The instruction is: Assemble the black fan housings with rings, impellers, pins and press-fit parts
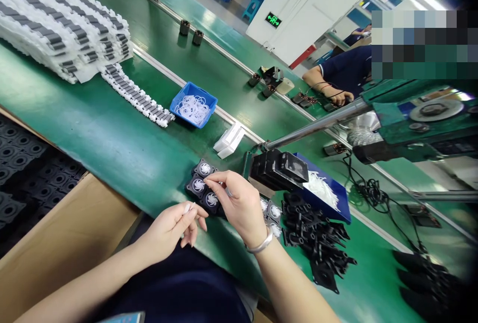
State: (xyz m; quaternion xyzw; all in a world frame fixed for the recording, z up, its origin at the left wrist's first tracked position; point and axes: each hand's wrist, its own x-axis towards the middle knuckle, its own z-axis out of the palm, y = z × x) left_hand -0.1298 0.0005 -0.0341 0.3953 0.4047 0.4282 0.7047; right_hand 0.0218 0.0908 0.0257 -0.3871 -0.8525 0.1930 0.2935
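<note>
My left hand is closed, with a small white piece showing between thumb and forefinger. My right hand, wearing a silver bangle, reaches over a group of square black housings. Its thumb and forefinger pinch together at the edge of one black housing with a white swirl-shaped insert; what is between the fingertips is too small to make out. Another such housing sits just behind it. More housings show to the right of my right wrist, and my hand hides those between.
A blue tray holds white rings. White blocks, a green press, a blue bin and a pile of black parts stand rightward. Stacked white-and-grey rows fill the far left. A co-worker's hand is across the bench.
</note>
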